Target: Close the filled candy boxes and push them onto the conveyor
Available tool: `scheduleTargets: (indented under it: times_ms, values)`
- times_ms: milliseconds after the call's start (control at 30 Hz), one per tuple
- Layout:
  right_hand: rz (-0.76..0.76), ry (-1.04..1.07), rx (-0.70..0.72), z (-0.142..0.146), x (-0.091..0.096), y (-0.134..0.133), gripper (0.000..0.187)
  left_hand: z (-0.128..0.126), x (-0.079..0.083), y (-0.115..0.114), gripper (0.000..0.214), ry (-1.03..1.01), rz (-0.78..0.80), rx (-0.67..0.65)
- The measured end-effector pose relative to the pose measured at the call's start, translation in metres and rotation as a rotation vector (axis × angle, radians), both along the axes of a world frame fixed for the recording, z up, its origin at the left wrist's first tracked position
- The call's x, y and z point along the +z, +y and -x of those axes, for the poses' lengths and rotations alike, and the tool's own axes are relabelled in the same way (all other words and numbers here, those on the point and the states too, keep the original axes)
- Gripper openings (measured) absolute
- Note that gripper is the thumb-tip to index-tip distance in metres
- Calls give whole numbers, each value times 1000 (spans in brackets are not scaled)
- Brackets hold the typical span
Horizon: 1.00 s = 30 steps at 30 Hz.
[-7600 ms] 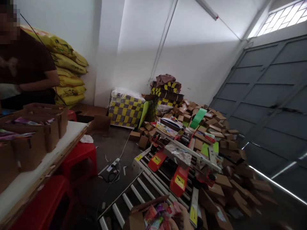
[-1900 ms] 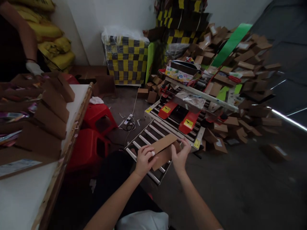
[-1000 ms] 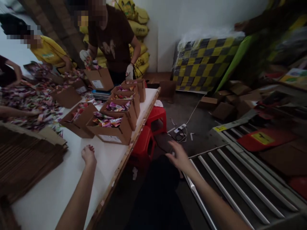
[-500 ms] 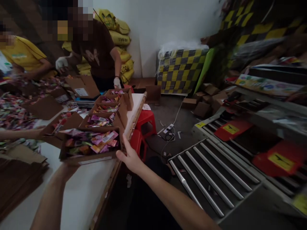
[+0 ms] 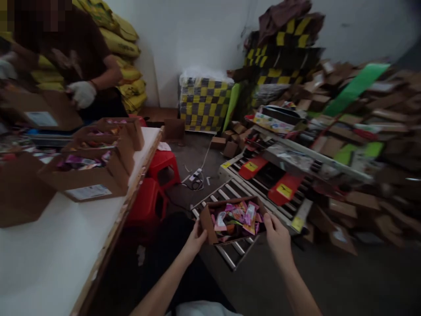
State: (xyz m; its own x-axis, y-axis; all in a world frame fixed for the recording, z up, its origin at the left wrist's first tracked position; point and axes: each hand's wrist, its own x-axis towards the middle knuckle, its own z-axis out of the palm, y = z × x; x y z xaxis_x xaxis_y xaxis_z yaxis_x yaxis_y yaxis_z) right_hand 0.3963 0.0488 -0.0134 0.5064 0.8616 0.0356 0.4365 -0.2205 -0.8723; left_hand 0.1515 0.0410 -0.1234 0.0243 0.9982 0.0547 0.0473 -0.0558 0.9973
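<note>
Between my two hands is an open cardboard box [image 5: 208, 224] full of small wrapped candies [image 5: 235, 219] in pink, purple and orange. My left hand [image 5: 194, 240] grips its left end, thumb up along the side. At the right end, my right hand [image 5: 276, 232] is closed on the box's corner. The box is held over the steel rollers of a conveyor [image 5: 226, 256]; whether it touches them I cannot tell. More candy-filled boxes [image 5: 94, 177] stand in a row on the white table [image 5: 42, 259] to my left.
A co-worker's gloved hand [image 5: 83, 93] is beside a box [image 5: 46, 107] across the table. Red stools [image 5: 144, 213] stand by the table edge. A power strip [image 5: 196, 174] with cords lies on the floor. A pile of cardboard [image 5: 358, 206] rises at the right, behind the sealing machine [image 5: 283, 164].
The candy box has left the table and moved right, over the rollers, in both my hands. My view has turned right. My right hand has closed on the box's end.
</note>
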Motion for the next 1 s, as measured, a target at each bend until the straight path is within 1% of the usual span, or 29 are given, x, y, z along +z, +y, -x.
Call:
scheduleTargets:
  times_ms: [33,67,100,167,200,233,267,300,367,400,433,500,600,633,700,733,800,833,867,900,967,1000]
  values:
    - [26,-61,-24,-15,-3,-6,74,-20,-2,-2,59,-2,-1,-27]
    - [36,-113,-38,-26,-5,-11,74,-35,0,-4,57,14,-27,-22]
    - [27,-159,-42,-33,-8,-16,73,-44,6,-7,53,41,-74,8]
    - [-35,-237,-39,-38,-14,-24,68,-50,26,-11,42,113,-211,57]
    - [-77,-270,-34,-37,-16,-27,64,-49,37,-12,38,143,-282,27]
    - [-112,-302,-9,-37,-18,-30,60,-47,48,-12,39,174,-352,-41]
    - [-135,-334,45,-37,-20,-32,57,-44,56,-11,42,213,-416,-134]
    - [-144,-363,128,-38,-20,-33,55,-42,63,-10,46,261,-469,-228]
    - [-125,-415,343,-43,-21,-34,56,-39,70,-5,56,377,-518,-376]
    - [-101,-436,441,-46,-20,-33,56,-38,71,-2,57,437,-514,-415]
    - [-74,-452,508,-48,-18,-31,56,-39,72,2,54,487,-496,-433]
    - [-13,-473,542,-50,-15,-24,53,-41,73,7,45,540,-452,-437]
    - [90,-510,442,-43,-12,-8,41,-49,75,11,31,545,-379,-383]
    - [136,-519,403,-40,-12,-2,36,-52,75,12,27,539,-346,-337]
    - [233,-516,355,-34,-15,10,26,-59,73,12,24,528,-289,-179]
    - [271,-507,348,-31,-18,14,22,-62,71,12,29,531,-269,-77]
    - [312,-491,344,-26,-23,16,17,-65,66,14,59,549,-232,108]
    - [283,-503,312,-22,-25,13,17,-66,63,16,75,552,-212,159]
    - [211,-528,256,-17,-26,8,20,-66,60,18,86,540,-192,158]
    - [101,-561,187,-11,-27,0,26,-66,58,20,90,511,-170,116]
    - [-180,-631,70,5,-28,-18,38,-64,53,25,86,425,-135,-9]
    - [-301,-658,67,14,-27,-26,43,-63,51,27,82,389,-124,-56]
